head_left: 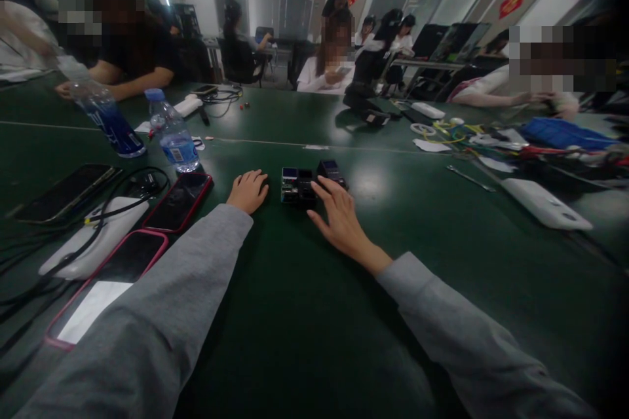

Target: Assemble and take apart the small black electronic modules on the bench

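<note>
Several small, mostly black, box-shaped devices stand close together on the green table. The left box (289,184) shows a small dark screen-like panel and some green and white on its front. A dark middle box (305,186) is beside it, and a third box (332,170) sits slightly behind to the right, turned at an angle. My left hand (249,191) lies palm down on the table to their left, fingers spread, apart from them. My right hand (338,216) is at the near right of the boxes with fingers apart; its fingertips overlap the boxes, and I cannot tell whether they touch.
At left are two bottles (174,137), (105,114), a red-edged phone (179,203), a pink-edged phone (118,258), a white power strip (98,236) and black cables. At right lie a wrench (470,179), a white power strip (546,203) and a blue tray (565,134). People sit across the table.
</note>
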The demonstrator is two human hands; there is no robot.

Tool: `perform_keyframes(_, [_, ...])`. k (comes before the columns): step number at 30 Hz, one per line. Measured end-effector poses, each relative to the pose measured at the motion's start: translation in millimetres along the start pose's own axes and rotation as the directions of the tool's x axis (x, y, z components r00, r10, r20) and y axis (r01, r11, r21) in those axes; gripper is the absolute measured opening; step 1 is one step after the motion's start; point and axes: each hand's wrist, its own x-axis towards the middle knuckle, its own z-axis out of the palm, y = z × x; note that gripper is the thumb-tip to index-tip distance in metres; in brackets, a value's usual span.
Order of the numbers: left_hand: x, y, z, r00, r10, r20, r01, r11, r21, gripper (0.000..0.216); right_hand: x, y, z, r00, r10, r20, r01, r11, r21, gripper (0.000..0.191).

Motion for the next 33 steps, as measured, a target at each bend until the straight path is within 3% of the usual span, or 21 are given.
perform_keyframes(3, [0.9,-1.4,1.9,1.000,0.003,-0.007,-0.002,1.000,0.004,0.045,1.9,-8.8,0.4,0.988,-0.073,0.134,0.070,0.997,0.026,0.068])
perform_keyframes(11, [1.2,-1.5,2.9,1.000,0.006,-0.015,-0.006,1.000,0.005,0.044,3.4,-3.9,1.3,0.973,-0.081,0.214,0.082,0.997,0.006,0.071])
perform_keyframes(24, [-0.1,2.3,0.4,1.000,-0.002,-0.019,0.002,1.000,0.012,0.043,22.3,-15.3,25.8,0.991,-0.029,0.134,0.041,0.996,-0.082,0.059])
perform_keyframes(33, [0.1,-0.1,2.9,1.000,0.007,-0.023,-0.007,1.000,0.012,0.044,23.5,-17.0,20.8,0.988,-0.058,0.141,0.056,0.998,0.018,0.049])
